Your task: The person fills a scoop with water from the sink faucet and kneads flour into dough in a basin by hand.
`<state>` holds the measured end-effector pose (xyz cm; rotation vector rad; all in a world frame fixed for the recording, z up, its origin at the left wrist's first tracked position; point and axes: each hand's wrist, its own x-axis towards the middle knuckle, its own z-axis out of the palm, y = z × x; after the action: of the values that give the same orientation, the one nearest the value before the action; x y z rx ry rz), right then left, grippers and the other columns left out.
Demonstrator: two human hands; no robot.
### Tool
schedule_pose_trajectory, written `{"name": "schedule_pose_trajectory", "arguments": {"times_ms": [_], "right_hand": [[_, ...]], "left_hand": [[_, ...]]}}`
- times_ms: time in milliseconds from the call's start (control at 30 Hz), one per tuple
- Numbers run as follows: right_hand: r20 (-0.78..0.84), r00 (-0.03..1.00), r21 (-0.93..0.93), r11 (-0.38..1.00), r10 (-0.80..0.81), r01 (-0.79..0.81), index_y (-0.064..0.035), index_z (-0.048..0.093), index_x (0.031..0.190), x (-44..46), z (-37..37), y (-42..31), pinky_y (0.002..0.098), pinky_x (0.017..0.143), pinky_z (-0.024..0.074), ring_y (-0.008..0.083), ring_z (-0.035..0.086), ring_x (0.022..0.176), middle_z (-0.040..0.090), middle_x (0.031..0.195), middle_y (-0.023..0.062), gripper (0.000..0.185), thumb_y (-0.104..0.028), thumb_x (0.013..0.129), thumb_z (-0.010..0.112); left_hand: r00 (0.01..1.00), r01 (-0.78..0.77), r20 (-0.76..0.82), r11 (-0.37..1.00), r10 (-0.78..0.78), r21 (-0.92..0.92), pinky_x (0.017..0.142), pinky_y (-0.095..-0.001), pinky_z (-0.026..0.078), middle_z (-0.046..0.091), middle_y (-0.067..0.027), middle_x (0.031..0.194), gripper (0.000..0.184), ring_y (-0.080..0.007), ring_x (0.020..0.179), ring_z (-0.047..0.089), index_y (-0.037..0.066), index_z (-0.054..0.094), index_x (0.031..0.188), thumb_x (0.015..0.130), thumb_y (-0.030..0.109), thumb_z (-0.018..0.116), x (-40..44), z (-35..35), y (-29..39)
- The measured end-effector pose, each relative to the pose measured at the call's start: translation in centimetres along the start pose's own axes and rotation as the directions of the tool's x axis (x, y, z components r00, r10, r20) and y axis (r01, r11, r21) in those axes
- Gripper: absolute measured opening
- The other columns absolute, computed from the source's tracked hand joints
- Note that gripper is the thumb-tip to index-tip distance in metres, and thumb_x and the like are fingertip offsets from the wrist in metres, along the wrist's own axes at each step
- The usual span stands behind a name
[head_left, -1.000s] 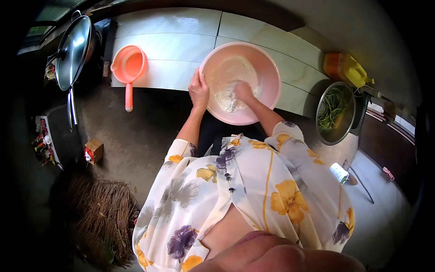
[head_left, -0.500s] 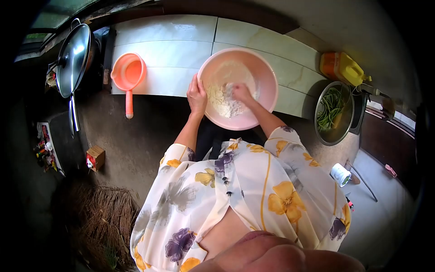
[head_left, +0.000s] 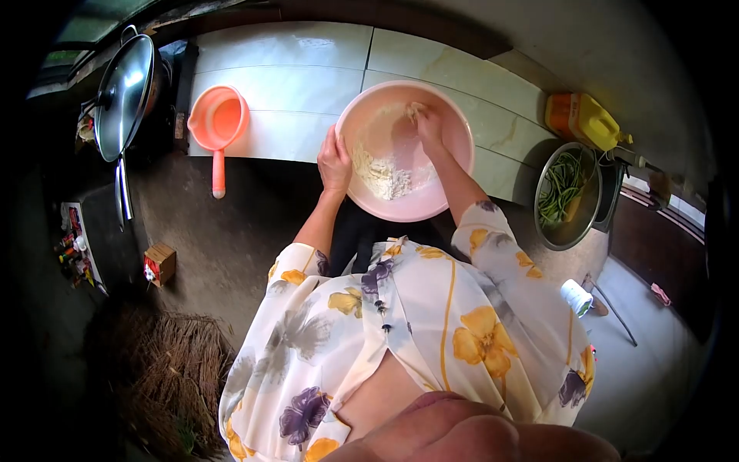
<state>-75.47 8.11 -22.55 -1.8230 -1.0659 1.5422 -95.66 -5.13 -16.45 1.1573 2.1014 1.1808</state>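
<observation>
A pink basin (head_left: 461,173) stands at the counter's near edge, partly over it. White, crumbly flour (head_left: 385,179) lies in its near left part, with a floury film on the bottom and walls. My left hand (head_left: 334,164) grips the basin's left rim, thumb and fingers closed around it. Inside, at the far wall, my right hand (head_left: 428,129) has curled, flour-coated fingers touching the basin; whether anything is within them is hidden.
An orange dipper (head_left: 219,123) rests left on the tiled counter (head_left: 300,85), handle overhanging. A lidded wok (head_left: 127,96) is farther left. At right are a metal bowl of green beans (head_left: 566,189) and a yellow jug (head_left: 596,123). Dry brushwood (head_left: 173,377) lies on the floor.
My right hand has moved from the flour in the basin's middle up to the far wall. My left hand stays on the rim.
</observation>
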Motion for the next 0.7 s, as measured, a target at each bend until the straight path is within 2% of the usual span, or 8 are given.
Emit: {"name": "schedule_pose_trajectory", "arguments": {"times_ms": [100, 200, 267, 467, 533, 600, 633, 700], "right_hand": [[0.051, 0.905, -0.203, 0.883, -0.423, 0.424, -0.0024, 0.074, 0.100, 4.7, 6.8, 5.4, 0.0378, 0.085, 0.0541, 0.0251, 0.071, 0.094, 0.075, 0.092, 0.0160, 0.024, -0.012, 0.087, 0.057], [0.334, 0.875, -0.259, 0.858, -0.351, 0.444, -0.0016, 0.073, 0.099, -2.3, 9.0, 5.6, 0.0389, 0.086, 0.0539, 0.0299, 0.070, 0.093, 0.073, 0.094, 0.0214, 0.023, -0.011, 0.086, 0.056], [0.692, 0.652, -0.414, 0.568, -0.311, 0.711, -0.0004, 0.072, 0.095, -2.7, 7.6, 6.1, 0.0383, 0.083, 0.0547, 0.0315, 0.071, 0.088, 0.072, 0.094, 0.0233, 0.020, -0.011, 0.085, 0.058], [0.251, 0.930, -0.488, 0.795, -0.267, 0.360, -0.0041, 0.072, 0.085, 4.7, -2.0, 2.3, 0.0368, 0.073, 0.0550, 0.0254, 0.068, 0.073, 0.072, 0.087, 0.0171, 0.013, -0.009, 0.085, 0.061], [0.174, 0.951, -0.002, 0.966, -0.255, 0.259, -0.0044, 0.076, 0.099, 3.3, -3.9, 7.7, 0.0356, 0.079, 0.0561, 0.0172, 0.070, 0.087, 0.075, 0.098, 0.0095, 0.017, -0.014, 0.091, 0.065], [0.163, 0.966, -0.148, 0.963, -0.203, 0.227, -0.0058, 0.076, 0.108, 3.4, -2.8, 17.4, 0.0351, 0.080, 0.0561, 0.0168, 0.071, 0.086, 0.076, 0.096, 0.0079, 0.022, -0.015, 0.091, 0.064], [0.161, 0.966, -0.150, 0.962, -0.203, 0.227, -0.0058, 0.076, 0.108, 1.5, -2.4, 16.1, 0.0351, 0.080, 0.0561, 0.0168, 0.071, 0.086, 0.076, 0.096, 0.0079, 0.022, -0.015, 0.091, 0.064], [0.351, 0.934, -0.586, 0.794, 0.069, 0.162, -0.0065, 0.077, 0.108, -1.9, -1.5, 10.6, 0.0366, 0.078, 0.0562, 0.0170, 0.070, 0.085, 0.075, 0.091, 0.0065, 0.023, -0.013, 0.092, 0.062]], "left_hand": [[0.998, -0.052, -0.036, 0.998, 0.053, 0.034, 0.086, -0.0474, 0.054, 0.067, -0.0249, 0.114, 0.034, -0.0433, 0.102, 0.066, -0.001, 0.059, 0.131, 0.101, 0.015, 0.053, 0.5, 0.7, -0.6], [0.992, -0.095, -0.071, 0.992, 0.101, 0.078, 0.086, -0.0473, 0.054, 0.067, -0.0252, 0.114, 0.034, -0.0437, 0.101, 0.066, -0.001, 0.058, 0.132, 0.102, 0.015, 0.053, 0.0, 0.6, -1.1], [0.991, -0.108, -0.072, 0.992, 0.113, 0.072, 0.087, -0.0472, 0.053, 0.067, -0.0254, 0.115, 0.035, -0.0439, 0.101, 0.066, -0.002, 0.058, 0.132, 0.102, 0.015, 0.052, 0.6, 0.8, -0.6], [0.999, 0.021, -0.033, 0.999, -0.020, 0.034, 0.086, -0.0444, 0.055, 0.068, -0.0260, 0.115, 0.034, -0.0424, 0.104, 0.067, -0.002, 0.059, 0.131, 0.102, 0.014, 0.053, 0.1, -0.2, 0.4], [0.999, 0.011, -0.042, 0.998, -0.009, 0.060, 0.085, -0.0440, 0.055, 0.068, -0.0255, 0.113, 0.034, -0.0420, 0.103, 0.068, -0.002, 0.059, 0.132, 0.102, 0.014, 0.053, 0.3, 0.0, 1.1], [0.998, 0.057, -0.022, 0.998, -0.057, 0.019, 0.085, -0.0445, 0.055, 0.068, -0.0252, 0.114, 0.034, -0.0420, 0.103, 0.067, -0.001, 0.059, 0.131, 0.102, 0.014, 0.053, 0.3, -0.1, 1.7], [0.995, 0.101, 0.000, 0.995, -0.101, -0.007, 0.085, -0.0451, 0.055, 0.068, -0.0250, 0.114, 0.034, -0.0419, 0.103, 0.067, -0.001, 0.059, 0.131, 0.102, 0.014, 0.053, 0.2, -0.2, 1.8], [0.999, 0.040, -0.034, 0.998, -0.039, 0.042, 0.085, -0.0453, 0.055, 0.068, -0.0245, 0.114, 0.033, -0.0418, 0.103, 0.067, 0.000, 0.059, 0.131, 0.102, 0.014, 0.053, 0.2, 0.2, 0.8]]}}
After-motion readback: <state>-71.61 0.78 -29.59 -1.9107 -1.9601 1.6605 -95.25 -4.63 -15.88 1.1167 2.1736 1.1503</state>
